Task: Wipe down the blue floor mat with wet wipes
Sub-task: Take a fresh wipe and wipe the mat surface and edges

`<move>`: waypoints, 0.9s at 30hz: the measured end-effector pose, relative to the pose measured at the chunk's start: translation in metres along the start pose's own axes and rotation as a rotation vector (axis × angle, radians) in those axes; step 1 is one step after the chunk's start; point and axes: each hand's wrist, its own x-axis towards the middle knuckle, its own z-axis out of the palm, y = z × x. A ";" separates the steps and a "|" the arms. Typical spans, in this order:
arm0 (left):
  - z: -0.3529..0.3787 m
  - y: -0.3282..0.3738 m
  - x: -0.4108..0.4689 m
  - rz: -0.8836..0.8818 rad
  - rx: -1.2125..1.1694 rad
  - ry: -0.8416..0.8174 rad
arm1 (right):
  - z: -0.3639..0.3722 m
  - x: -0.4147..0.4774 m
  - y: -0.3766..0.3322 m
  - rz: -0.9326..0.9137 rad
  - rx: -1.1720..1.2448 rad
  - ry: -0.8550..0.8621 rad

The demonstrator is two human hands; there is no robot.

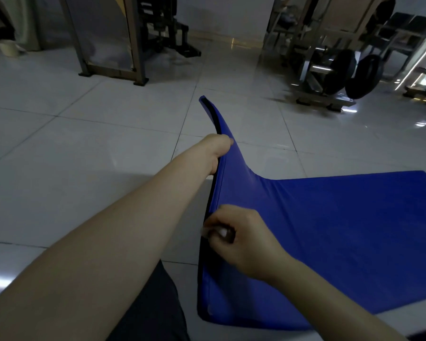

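The blue floor mat (342, 230) lies on the tiled floor, with its left edge lifted upright so that its black underside shows along the rim. My left hand (218, 148) grips that raised edge near the far corner, fingers curled round it. My right hand (236, 239) grips the same edge closer to me, fingers curled; a small pale, blurred thing shows between its fingers, and I cannot tell whether it is a wipe.
Glossy white floor tiles (96, 148) spread to the left and ahead. A metal frame stand (108, 70) is at the back left. Gym equipment with black weight plates (362, 75) stands at the back right. My dark trouser leg (155, 308) is at the bottom.
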 end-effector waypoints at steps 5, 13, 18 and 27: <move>0.004 -0.003 -0.010 -0.011 0.114 -0.111 | -0.025 0.057 0.024 0.249 -0.101 0.313; 0.006 -0.002 -0.010 0.004 0.393 -0.137 | -0.039 0.054 0.002 0.358 -0.208 0.113; 0.007 -0.006 -0.004 0.073 0.470 -0.048 | -0.049 0.037 -0.012 0.361 0.029 -0.067; 0.008 -0.003 -0.012 0.123 0.397 -0.114 | -0.049 0.057 0.004 0.389 -0.126 0.303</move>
